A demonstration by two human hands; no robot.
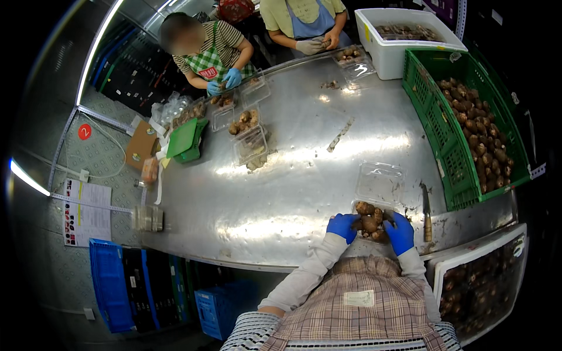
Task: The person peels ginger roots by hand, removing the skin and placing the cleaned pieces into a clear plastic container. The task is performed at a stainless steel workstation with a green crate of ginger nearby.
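Observation:
In front of me a clear plastic clamshell box holds several brown taro corms (370, 223). Its transparent lid (380, 182) lies folded back, away from me, on the steel table (290, 197). My left hand (343, 227), in a blue glove, grips a corm at the box's left side. From the right, my right hand (400, 232), gloved in blue as well, has thumb and fingers about a dark corm, partly hidden by the hand. A knife (426, 213) with a wooden handle rests on the table just right of this hand.
A green crate (439, 145) of taro stands at the right, beside a white foam box (386, 55). Another foam box (439, 281) sits below the right table edge. Across the table two people handle corms near open clamshells (250, 145). A green scale (184, 142) stands left.

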